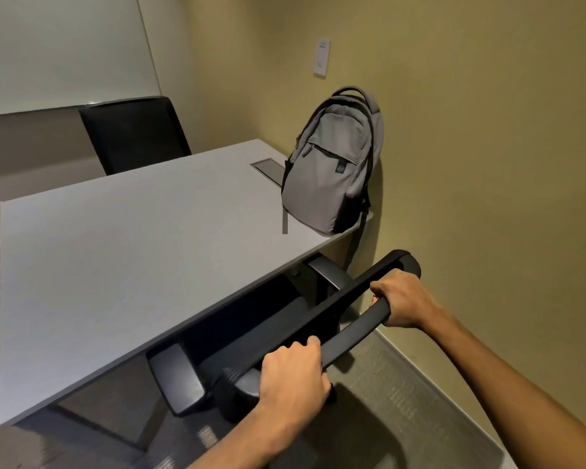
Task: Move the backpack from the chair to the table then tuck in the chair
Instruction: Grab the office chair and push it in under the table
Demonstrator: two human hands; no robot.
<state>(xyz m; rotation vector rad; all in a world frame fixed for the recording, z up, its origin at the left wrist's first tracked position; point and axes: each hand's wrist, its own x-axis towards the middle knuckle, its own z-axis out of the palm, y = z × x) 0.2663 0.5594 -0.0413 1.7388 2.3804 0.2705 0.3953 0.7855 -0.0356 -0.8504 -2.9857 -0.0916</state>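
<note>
A grey backpack (332,164) stands upright on the far right corner of the white table (115,265), leaning against the wall. Below the table's near edge is a black office chair (349,333), its seat partly under the tabletop and both armrests showing. My left hand (293,375) is closed around the lower left part of the chair's top bar. My right hand (401,297) grips the same bar further up to the right.
A second black chair (132,133) stands at the table's far side. A cable hatch (269,167) is set in the tabletop beside the backpack. A yellow wall (487,164) runs close along the right, with a narrow strip of carpet (403,401) between it and the chair.
</note>
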